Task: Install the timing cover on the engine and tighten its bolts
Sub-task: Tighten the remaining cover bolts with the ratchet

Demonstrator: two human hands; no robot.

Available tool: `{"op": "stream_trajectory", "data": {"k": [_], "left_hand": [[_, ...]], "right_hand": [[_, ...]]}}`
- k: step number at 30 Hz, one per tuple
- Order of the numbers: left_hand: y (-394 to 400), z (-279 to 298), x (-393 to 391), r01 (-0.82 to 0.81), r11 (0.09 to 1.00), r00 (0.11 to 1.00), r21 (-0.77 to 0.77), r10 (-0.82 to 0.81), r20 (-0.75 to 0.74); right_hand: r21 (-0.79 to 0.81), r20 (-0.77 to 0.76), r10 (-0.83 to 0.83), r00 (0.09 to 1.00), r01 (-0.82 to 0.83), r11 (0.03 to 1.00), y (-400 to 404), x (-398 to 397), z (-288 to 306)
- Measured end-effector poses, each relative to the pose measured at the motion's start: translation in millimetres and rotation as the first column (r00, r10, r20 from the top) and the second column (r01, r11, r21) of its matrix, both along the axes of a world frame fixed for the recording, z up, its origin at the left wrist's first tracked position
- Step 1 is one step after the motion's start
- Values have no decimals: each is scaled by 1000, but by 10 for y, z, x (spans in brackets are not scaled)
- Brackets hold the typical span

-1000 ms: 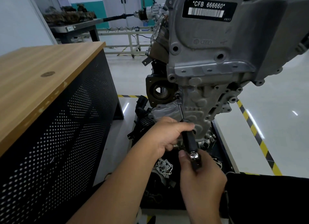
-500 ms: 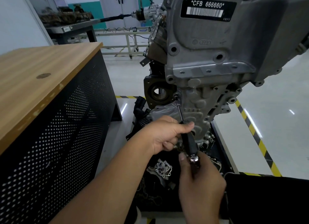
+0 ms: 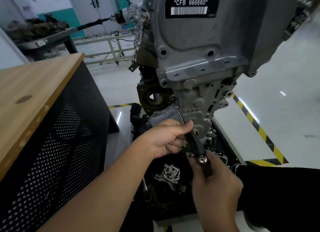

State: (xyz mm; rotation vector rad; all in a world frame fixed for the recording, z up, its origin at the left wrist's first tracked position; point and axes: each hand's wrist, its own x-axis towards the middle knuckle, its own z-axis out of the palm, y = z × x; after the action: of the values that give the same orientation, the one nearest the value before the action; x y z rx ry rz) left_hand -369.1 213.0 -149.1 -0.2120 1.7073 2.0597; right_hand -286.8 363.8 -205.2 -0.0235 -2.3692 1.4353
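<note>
The grey engine stands upright ahead of me, with the ribbed timing cover on its lower front. A driver with a thin steel shaft and a black handle reaches up to a bolt at the cover's left edge. My left hand pinches the driver where the shaft meets the handle. My right hand grips the handle's lower end, near its chrome cap. The bolt head is too small to make out clearly.
A wooden-topped cabinet with perforated black sides stands close on the left. Below the engine a black tray holds loose parts, a water pump housing and a ratchet. Yellow-black floor tape runs on the right.
Both hands stay on the driver at the same bolt. My view has shifted slightly, and the hands have shifted only a little on the handle.
</note>
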Motion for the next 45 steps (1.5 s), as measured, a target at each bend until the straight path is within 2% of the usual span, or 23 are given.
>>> {"op": "stream_trajectory", "data": {"k": [4,7,10,11,13,15,17,19,21,23,25,26,28,30,32,34,35,37,38,39,41,43,45], "left_hand": [[48,-17,-26,-61,998,998,-12,61,-26],[5,-10,-11,-37,999,999,25,38,-13],[-55,-9,8,-12,998,1000,62,13,-12],[-61,-4,6,-10,998,1000,58,11,-17],[-44,20,8,-21,999,999,42,22,-27],[1,38,3,-50,999,998,12,51,-40],[45,46,-11,-87,996,995,-4,87,-50],[57,35,-30,-99,995,994,-6,99,-43],[40,19,-34,-84,996,996,-5,84,-33],[16,-14,-38,-79,997,996,5,79,-43],[1,-33,-40,-83,996,995,28,85,-55],[-4,-27,-37,-88,995,994,38,90,-64],[1,-19,-35,-97,994,991,43,100,-84],[26,-10,-48,-103,994,989,32,105,-100],[60,-14,-65,-105,994,988,26,107,-107],[64,-21,-62,-95,995,989,20,97,-111],[47,-25,-63,-87,996,990,20,89,-109],[2,-33,-53,-80,997,990,25,82,-111],[-16,-36,-45,-83,996,989,21,85,-118],[-27,-36,-43,-88,996,988,9,88,-123],[-32,-20,-40,-93,995,989,-27,89,-120],[-36,8,-44,-77,996,990,-47,71,-123],[-44,31,-60,-43,997,990,-56,35,-138]], "right_hand": [[-330,89,44,995,-13,944,-44,59,69],[-882,264,402,877,52,468,-156,102,236],[-961,271,566,779,256,108,-152,81,353],[-960,280,542,792,231,158,-143,69,353],[-781,301,319,898,40,623,-96,54,249],[-192,88,55,995,-37,981,-7,12,140],[-31,-14,-5,1000,4,1000,48,-18,107],[-298,179,70,981,-14,955,27,-9,173],[-834,393,413,821,129,537,-29,-1,313],[-904,299,691,658,427,-15,-43,-7,477],[-859,258,724,640,495,-132,-39,-27,531],[-903,278,692,666,427,-47,-42,-27,508],[-897,370,490,790,166,410,-50,7,379],[-550,281,244,928,-53,833,-11,0,265],[-435,265,174,948,-44,899,34,-35,210],[-789,406,380,831,108,605,66,-82,304],[-923,382,617,688,245,298,95,-98,388],[-842,168,837,521,518,-153,146,-113,557],[-801,140,846,515,561,-209,146,-117,598],[-825,154,839,521,535,-181,131,-131,578],[-937,337,699,631,296,184,55,-85,473],[-736,348,383,856,-4,677,16,-21,344],[-491,256,250,934,-98,866,26,-23,320]]}}
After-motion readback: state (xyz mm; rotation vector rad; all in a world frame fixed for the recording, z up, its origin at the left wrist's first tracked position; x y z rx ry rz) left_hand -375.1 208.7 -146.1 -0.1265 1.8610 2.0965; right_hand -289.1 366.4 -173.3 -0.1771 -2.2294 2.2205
